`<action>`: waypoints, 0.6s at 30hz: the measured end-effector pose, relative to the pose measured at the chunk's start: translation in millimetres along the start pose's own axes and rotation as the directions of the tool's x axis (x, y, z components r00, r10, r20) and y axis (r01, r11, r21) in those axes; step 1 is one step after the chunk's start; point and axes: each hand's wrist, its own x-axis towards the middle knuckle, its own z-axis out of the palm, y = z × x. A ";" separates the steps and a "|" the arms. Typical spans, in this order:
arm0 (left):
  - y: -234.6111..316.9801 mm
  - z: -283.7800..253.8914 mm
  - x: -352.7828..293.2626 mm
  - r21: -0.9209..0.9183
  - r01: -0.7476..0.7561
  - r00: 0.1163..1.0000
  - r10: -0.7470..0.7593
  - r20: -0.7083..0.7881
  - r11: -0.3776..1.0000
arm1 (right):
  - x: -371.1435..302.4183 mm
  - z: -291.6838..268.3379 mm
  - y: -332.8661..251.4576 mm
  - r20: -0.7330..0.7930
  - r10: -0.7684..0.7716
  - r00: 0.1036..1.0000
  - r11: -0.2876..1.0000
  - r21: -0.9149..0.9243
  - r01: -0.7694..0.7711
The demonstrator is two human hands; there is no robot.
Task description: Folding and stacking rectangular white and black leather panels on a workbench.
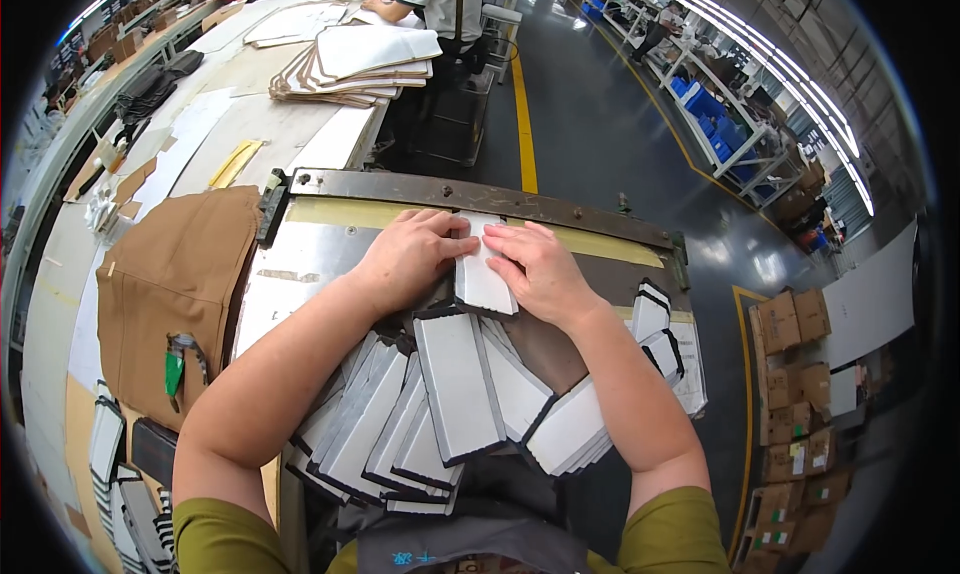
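A white rectangular panel with black edges [487,286] lies on a metal worktop [325,304], its far end close to a long metal bar [400,187]. My left hand [415,257] grips the panel's left side, fingers bent onto its top. From the right, my right hand [535,272] holds it with fingertips on the upper surface and the thumb nearer me. Just below, another white panel [460,384] rests over a fanned pile of similar black-edged panels [370,414] that reaches the worktop's near edge. My forearms pass on both sides of the pile.
Brown fabric [180,294] with a green tag lies to the left. More panels [130,504] sit lower left. Beyond the bar stands a long table with stacked white sheets [355,59] and a person [445,9] beside it. Cardboard boxes [795,319] are stacked at right.
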 end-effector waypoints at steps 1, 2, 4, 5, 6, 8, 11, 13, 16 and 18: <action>1.5 -2.3 0.5 0.028 0.002 1.000 -0.002 0.021 1.000 | 0.6 0.3 -0.9 0.001 0.001 1.000 1.000 0.004 -0.001; 2.3 -4.1 0.6 0.055 0.003 0.999 -0.005 0.042 0.998 | 2.0 0.3 -2.7 -0.012 -0.009 1.000 1.000 -0.003 0.009; 4.9 -7.5 1.9 0.083 0.000 0.999 -0.003 0.036 0.997 | 1.6 -0.9 -2.3 -0.024 -0.020 1.000 1.000 -0.013 0.019; 6.0 -7.9 2.5 0.111 -0.004 1.000 0.001 0.029 0.994 | 0.4 -1.0 -0.1 -0.025 -0.029 0.999 1.000 -0.012 0.028; 6.4 -8.0 2.7 0.112 -0.005 1.000 0.002 0.028 0.994 | 0.9 -1.6 1.0 -0.029 -0.040 0.999 0.999 -0.012 0.040; 8.3 -7.5 3.2 0.112 0.014 1.000 -0.015 0.015 0.994 | 1.2 -1.5 -1.7 -0.039 -0.049 0.998 0.999 -0.025 0.048; 10.6 -7.1 5.2 0.104 0.010 1.000 -0.010 0.003 0.995 | 0.1 -3.1 1.2 -0.051 -0.048 0.998 0.999 -0.022 0.047; 8.3 -12.1 3.9 0.060 0.010 0.998 -0.013 0.056 0.998 | 1.2 -1.3 0.8 -0.053 -0.046 0.998 0.999 0.002 0.046; -3.2 -15.4 -7.4 0.005 -0.013 0.998 0.013 0.060 1.000 | 10.5 4.4 -11.0 -0.009 -0.040 0.999 0.999 0.008 0.040; -9.9 -8.0 -7.2 -0.099 -0.070 0.997 0.072 0.020 0.993 | 10.4 7.4 -9.8 -0.045 -0.097 0.994 0.995 -0.020 0.096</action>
